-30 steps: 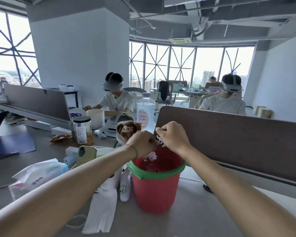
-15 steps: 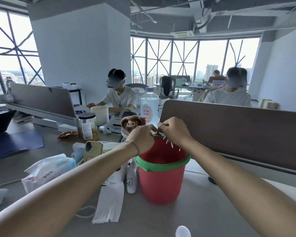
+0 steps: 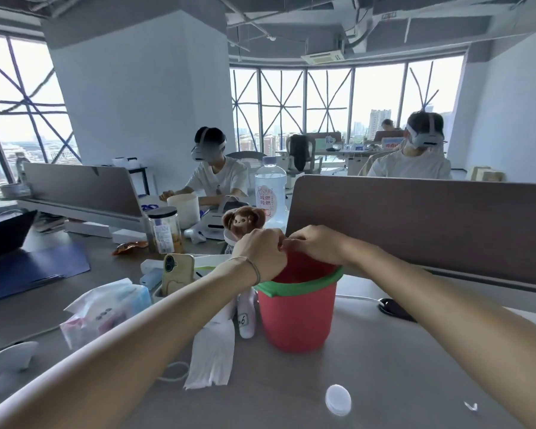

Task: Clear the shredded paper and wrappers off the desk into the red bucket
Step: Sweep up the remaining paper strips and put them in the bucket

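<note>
From my feed the red bucket (image 3: 296,317) reads as smooth, slightly glossy plastic with a green plastic rim. The desk (image 3: 369,382) looks matt grey laminate. Left of the bucket I see soft white paper tissue (image 3: 212,354), a crinkly glossy plastic wrapper pack (image 3: 106,308), and farther off a clear plastic bottle (image 3: 270,190) and a fuzzy plush toy (image 3: 243,222).
</note>
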A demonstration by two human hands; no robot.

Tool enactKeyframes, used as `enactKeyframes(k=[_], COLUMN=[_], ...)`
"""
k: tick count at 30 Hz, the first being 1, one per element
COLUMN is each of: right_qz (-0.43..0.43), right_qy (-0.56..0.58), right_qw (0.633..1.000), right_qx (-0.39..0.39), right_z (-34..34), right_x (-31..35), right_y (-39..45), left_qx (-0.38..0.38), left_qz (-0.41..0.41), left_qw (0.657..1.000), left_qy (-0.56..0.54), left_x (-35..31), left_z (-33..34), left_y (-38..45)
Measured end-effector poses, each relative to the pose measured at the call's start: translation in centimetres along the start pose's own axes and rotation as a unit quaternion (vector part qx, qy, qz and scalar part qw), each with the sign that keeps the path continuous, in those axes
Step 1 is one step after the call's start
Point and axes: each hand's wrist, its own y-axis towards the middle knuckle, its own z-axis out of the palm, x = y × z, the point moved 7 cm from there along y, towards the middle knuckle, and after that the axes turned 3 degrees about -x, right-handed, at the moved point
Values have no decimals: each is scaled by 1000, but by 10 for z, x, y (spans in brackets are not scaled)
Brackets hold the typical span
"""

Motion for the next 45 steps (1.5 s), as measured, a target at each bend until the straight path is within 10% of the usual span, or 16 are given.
enactKeyframes(k=[14,21,26,37,45], right_qz=[-70,204,193,264,472], right_qy=[-172,-96,-77,25,-114], right_qw=[973,971,967,958,855], right_qx=[-138,83,149,-113,-185], right_z=[-25,44,73,-7,-58], right_x=[-33,-150,-148,-218,-354], right_y=[-178,-288,-344,-452,-572], left_qx=[29,235,384,313,309], left_qz=[164,183,213,310,399], left_qw=[983,954,895,897,858], left_qy=[-73,-39,84,26,-98], left_x=[-116,-134,-131,-245,-338], left_z=[23,126,201,275,306], left_y=[-108,-183,-228,-208,-213])
